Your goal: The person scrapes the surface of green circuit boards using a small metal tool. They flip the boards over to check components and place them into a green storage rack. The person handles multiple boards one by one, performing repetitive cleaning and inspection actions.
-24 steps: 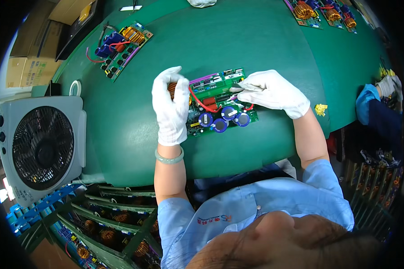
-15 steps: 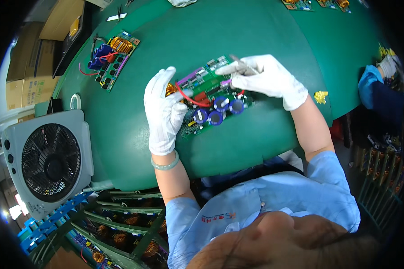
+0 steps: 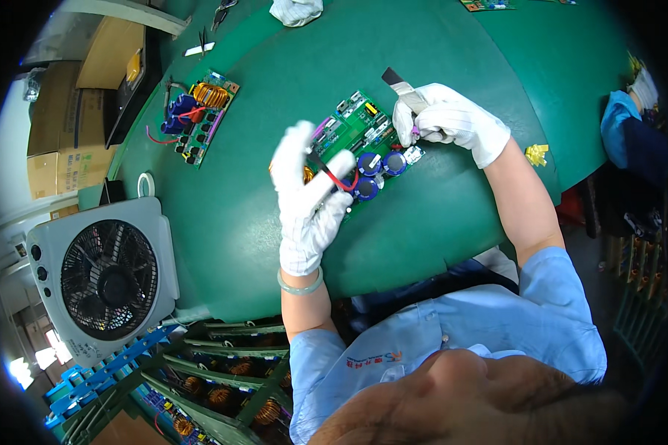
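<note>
A green circuit board [image 3: 355, 127] with blue capacitors [image 3: 368, 164] lies at a slant on the table between my hands. My left hand [image 3: 303, 211], in a white glove, is over its left end, fingers spread and the foremost ones blurred. A red wire [image 3: 339, 182] with a dark end loops beside those fingers; I cannot tell if they touch it. Partly hidden behind the left fingers is a copper coil [image 3: 309, 174]. My gloved right hand [image 3: 456, 126] is closed on a flat metal tool [image 3: 402, 85], dark end pointing up and away, at the board's right edge. A small purple piece shows by its fingertips.
Another circuit board [image 3: 208, 122] with a coil lies at the far left. Nearer stands a grey box fan [image 3: 115, 278]. A white cloth [image 3: 295, 10] lies at the far edge, a yellow scrap [image 3: 536, 154] on the right. Racks of boards [image 3: 223, 371] stand below the table's edge.
My left fingers have spread wider over the board. The tool in my right hand has turned so its dark end points up. The board sits at a steeper slant; the whole view has shifted slightly.
</note>
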`<state>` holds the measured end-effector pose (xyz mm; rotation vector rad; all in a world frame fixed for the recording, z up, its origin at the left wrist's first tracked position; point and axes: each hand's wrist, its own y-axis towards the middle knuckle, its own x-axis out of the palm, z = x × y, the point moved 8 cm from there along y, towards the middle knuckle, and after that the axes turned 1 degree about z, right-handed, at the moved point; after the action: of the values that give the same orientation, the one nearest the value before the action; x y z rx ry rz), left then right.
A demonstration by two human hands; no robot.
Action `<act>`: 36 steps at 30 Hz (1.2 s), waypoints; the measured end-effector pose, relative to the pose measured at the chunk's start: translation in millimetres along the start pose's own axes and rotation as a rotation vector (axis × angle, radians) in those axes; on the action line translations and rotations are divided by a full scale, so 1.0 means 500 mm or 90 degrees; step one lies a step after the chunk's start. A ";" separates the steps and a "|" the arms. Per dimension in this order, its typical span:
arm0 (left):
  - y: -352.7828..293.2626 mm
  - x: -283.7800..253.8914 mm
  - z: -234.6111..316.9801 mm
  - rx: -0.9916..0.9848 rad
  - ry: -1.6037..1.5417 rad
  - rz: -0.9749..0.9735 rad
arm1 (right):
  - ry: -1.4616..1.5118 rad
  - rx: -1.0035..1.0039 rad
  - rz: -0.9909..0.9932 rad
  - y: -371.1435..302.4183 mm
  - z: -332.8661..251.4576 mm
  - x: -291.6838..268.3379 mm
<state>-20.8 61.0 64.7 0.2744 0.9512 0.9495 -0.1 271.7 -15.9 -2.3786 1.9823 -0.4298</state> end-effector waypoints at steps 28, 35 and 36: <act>0.006 -0.051 -0.038 0.023 0.017 0.054 | -0.045 0.000 0.046 -0.001 -0.012 -0.013; -0.001 -0.071 -0.066 -0.009 0.190 -0.120 | -0.090 -0.041 0.209 0.004 -0.031 -0.051; -0.003 -0.073 -0.069 -0.038 0.188 -0.109 | -0.092 -0.042 0.219 0.006 -0.033 -0.051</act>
<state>-55.6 25.0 64.7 0.0006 1.1950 0.8728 -10.6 298.3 -5.6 -1.9747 2.3018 -0.1765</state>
